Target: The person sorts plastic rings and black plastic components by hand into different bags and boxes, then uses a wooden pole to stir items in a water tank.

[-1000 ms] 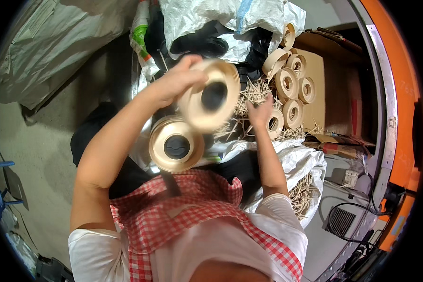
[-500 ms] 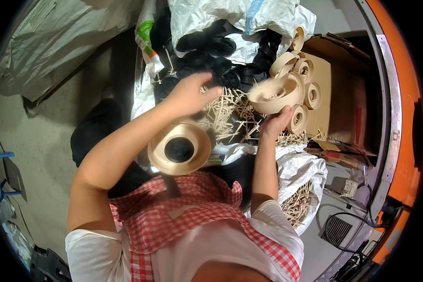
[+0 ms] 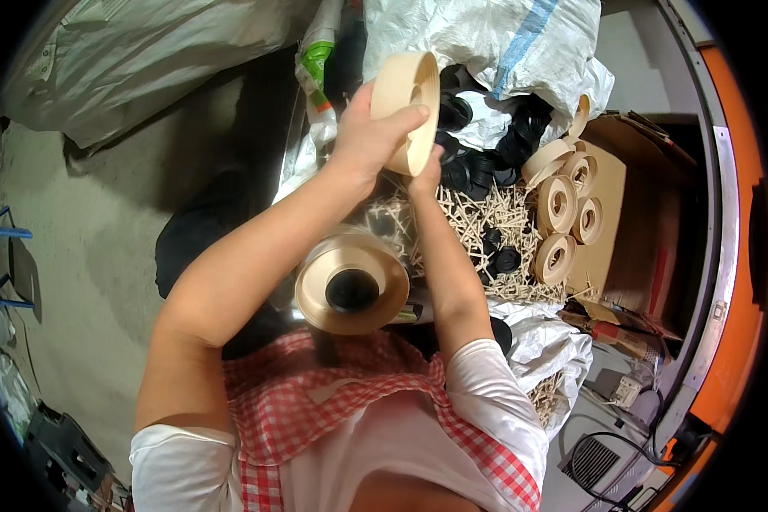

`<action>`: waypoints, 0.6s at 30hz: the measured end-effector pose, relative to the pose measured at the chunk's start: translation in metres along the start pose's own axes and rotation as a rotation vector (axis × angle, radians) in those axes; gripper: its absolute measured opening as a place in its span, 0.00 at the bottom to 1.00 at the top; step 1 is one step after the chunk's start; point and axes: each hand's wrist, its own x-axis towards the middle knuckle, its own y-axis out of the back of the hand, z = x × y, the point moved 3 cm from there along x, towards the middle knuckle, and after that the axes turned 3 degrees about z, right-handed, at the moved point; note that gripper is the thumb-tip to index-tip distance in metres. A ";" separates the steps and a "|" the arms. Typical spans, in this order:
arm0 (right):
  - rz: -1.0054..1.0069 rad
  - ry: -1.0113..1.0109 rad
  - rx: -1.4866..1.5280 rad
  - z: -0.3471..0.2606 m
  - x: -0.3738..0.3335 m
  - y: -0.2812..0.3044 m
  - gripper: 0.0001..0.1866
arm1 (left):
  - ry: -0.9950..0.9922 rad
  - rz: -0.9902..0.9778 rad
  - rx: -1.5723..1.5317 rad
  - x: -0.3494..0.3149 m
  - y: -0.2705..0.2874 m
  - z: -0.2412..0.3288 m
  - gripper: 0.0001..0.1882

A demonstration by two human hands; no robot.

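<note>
Far left of the flared cream bowl [image 3: 311,286], blue tubular legs [image 3: 4,232]; nearer, but left of and beyond it, a large whitish woven sack [image 3: 171,60]. Inside the bowl, a black disc [image 3: 352,291]. Well beyond the bowl, the left hand [image 3: 369,141], thumb across the front and fingers behind, pinching a stepped cream ring [image 3: 398,94] by its wall, tilted nearly on edge. Half a second ago, spread and bare, with a cream ring in the right hand, well to the right of the bowl; now passed across, by the look of it, a handover done or nearly done. Beyond the bowl and slightly right, the right hand [image 3: 424,175], close under the ring, fingers partly hidden: cannot tell whether pinching, or merely beside it. Right of and beyond the bowl, black plastic caps [image 3: 478,171] and a heap of cream sticks [image 3: 478,224]. Farther right of the bowl, loose cream rings [image 3: 547,194] stacked at an open cardboard box [image 3: 610,196].
</note>
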 end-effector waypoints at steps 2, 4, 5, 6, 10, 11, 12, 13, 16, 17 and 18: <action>0.049 0.002 -0.192 -0.025 -0.014 0.012 0.20 | 0.020 -0.005 0.093 -0.003 0.008 0.003 0.28; 0.134 0.112 -0.161 -0.072 -0.023 0.054 0.20 | -0.091 0.013 0.308 -0.002 0.010 -0.003 0.28; 0.151 0.096 -0.079 -0.085 -0.024 0.070 0.15 | -0.147 0.020 0.401 -0.003 0.015 -0.004 0.27; 0.137 0.160 -0.035 -0.098 -0.027 0.084 0.13 | -0.122 -0.032 0.471 -0.004 0.011 -0.007 0.27; 0.041 0.383 -0.033 -0.124 -0.046 0.096 0.10 | 0.365 -0.346 -0.007 -0.027 -0.010 -0.022 0.24; 0.040 0.477 -0.141 -0.136 -0.053 0.097 0.12 | 0.361 -0.346 -0.005 -0.029 -0.012 -0.023 0.24; 0.035 0.565 -0.286 -0.149 -0.055 0.099 0.17 | 0.350 -0.342 -0.001 -0.030 -0.012 -0.020 0.24; -0.121 0.305 -0.090 -0.152 -0.053 0.103 0.18 | 0.338 -0.334 0.003 -0.030 -0.012 -0.018 0.24; -0.472 -0.259 0.445 -0.160 -0.061 0.108 0.28 | 0.029 -0.411 0.331 -0.031 -0.014 -0.015 0.26; -0.492 -0.149 0.415 -0.167 -0.066 0.110 0.28 | -0.064 -0.438 0.445 -0.032 -0.015 -0.012 0.26; -0.517 -0.036 0.385 -0.174 -0.075 0.113 0.28 | -0.054 -0.477 0.450 -0.029 -0.013 -0.009 0.25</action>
